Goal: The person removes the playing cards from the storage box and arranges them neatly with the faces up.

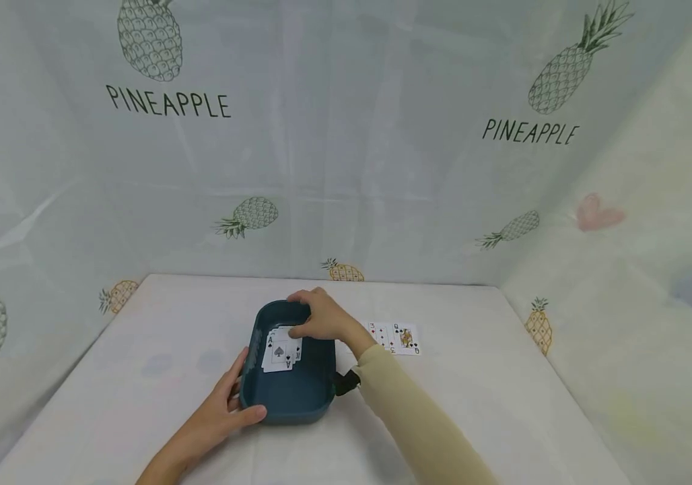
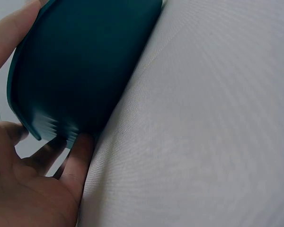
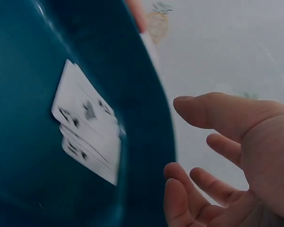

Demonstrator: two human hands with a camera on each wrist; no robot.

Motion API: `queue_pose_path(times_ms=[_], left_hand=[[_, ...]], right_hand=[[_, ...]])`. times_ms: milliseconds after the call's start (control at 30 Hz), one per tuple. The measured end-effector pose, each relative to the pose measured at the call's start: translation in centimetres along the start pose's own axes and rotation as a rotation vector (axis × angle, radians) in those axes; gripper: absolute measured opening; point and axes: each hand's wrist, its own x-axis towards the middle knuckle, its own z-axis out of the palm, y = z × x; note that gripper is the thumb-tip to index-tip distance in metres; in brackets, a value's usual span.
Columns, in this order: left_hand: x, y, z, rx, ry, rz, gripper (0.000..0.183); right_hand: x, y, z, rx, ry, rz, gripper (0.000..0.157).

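A dark teal tray (image 1: 288, 397) with raised walls stands on the white table. Inside it lies a small overlapping pile of playing cards (image 1: 281, 351), the ace of spades face up on top. My left hand (image 1: 219, 411) grips the tray's near left corner, thumb over the rim and fingers along the outer wall. Over the far right part of the tray is my right hand (image 1: 322, 316), its thumb overlapping the pile in the head view. The right wrist view shows that hand's thumb (image 3: 203, 109) and fingers parted beside the tray rim, with nothing held between them.
Right of the tray, partly behind the right forearm, two playing cards (image 1: 406, 339) lie face up, a red diamond card and a queen. A black object (image 1: 347, 383) shows between tray and sleeve. Pineapple-printed white sheets (image 1: 352, 168) hang behind and beside the table.
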Motion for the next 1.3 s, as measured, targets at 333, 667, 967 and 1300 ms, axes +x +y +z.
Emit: queue_pose_path(times_ms=[333, 667, 967, 1300], left_hand=[[-0.3, 0.4, -0.2, -0.038, -0.029, 0.038, 0.107], [-0.2, 0.3, -0.2, -0.065, -0.045, 0.065, 0.105], [-0.4, 0.1, -0.2, -0.048, -0.035, 0.056, 0.106], [-0.3, 0.1, -0.2, -0.033, -0.038, 0.060, 0.105]], right_hand=[[2.1, -0.6, 4.9, -0.064, -0.092, 0.170, 0.080], [2.3, 0.1, 6.6, -0.132, -0.103, 0.215, 0.084], [2.2, 0.2, 6.5, -0.146, -0.111, 0.241, 0.080], [2.0, 0.5, 6.3, -0.163, -0.121, 0.235, 0.083]])
